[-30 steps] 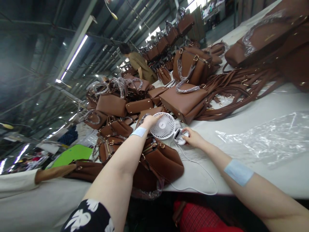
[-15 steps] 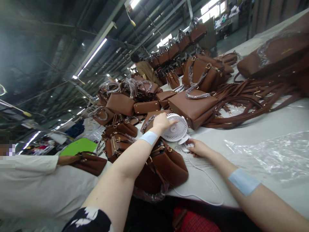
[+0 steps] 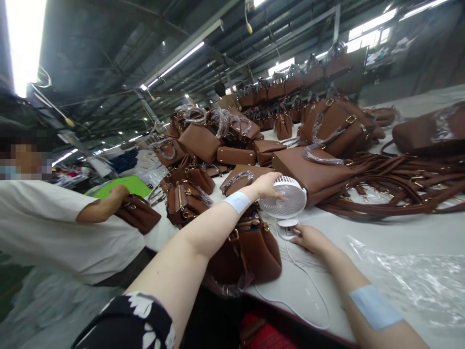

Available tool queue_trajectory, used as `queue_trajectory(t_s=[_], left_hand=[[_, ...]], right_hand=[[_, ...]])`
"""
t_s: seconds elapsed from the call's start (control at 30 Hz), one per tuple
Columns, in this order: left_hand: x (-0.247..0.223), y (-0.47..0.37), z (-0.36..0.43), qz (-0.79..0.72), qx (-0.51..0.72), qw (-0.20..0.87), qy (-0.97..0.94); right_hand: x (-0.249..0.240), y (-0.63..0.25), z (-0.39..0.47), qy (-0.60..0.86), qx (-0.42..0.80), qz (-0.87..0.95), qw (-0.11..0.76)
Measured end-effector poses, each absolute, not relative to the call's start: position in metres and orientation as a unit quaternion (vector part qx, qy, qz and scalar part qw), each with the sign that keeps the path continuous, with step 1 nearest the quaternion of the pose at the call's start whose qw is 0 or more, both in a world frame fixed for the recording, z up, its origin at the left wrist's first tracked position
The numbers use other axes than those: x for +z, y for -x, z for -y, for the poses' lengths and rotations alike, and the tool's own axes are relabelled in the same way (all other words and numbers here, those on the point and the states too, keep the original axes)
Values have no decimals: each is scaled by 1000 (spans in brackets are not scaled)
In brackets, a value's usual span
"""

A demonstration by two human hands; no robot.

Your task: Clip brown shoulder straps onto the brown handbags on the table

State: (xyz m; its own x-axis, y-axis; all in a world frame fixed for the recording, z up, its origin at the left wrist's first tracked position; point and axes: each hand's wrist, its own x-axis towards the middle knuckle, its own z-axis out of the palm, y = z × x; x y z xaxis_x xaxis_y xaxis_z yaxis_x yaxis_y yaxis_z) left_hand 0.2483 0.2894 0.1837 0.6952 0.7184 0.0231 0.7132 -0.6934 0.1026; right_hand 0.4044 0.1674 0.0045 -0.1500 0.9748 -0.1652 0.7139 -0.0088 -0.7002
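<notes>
My L hand grips the rim of a white fan, thumb across the grille; my R hand grips its base, prob. so top & bottom are both steadied. Fan's over the table, just beyond a brown bag; can't tell if base touches. Cord loops slack, apparently so nothing tugs.

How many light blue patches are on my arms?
2 in view: left patch, just behind the left hand on the fan; right patch, mid-forearm, behind the right hand. Hidden undersides could carry more.
</notes>
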Motion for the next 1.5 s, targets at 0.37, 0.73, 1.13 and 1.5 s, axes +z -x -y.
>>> queue_trajectory(t_s=[0.37, 0.73, 1.13, 1.5], left_hand=[[199, -251, -260, -317, 41, -15, -947], [188, -243, -274, -406, 5, 28, -914], [186, -237, -310, -442, 50, 183, -877], [186, -244, -297, -439, -18, 39, -897]], right_hand=[[-10, -401, -175, 653, 236, 703, 155], [-4, -403, -172, 639, 255, 712, 138], [-6, -403, -176, 643, 246, 716, 114], [-9, -402, -178, 647, 239, 716, 110]])
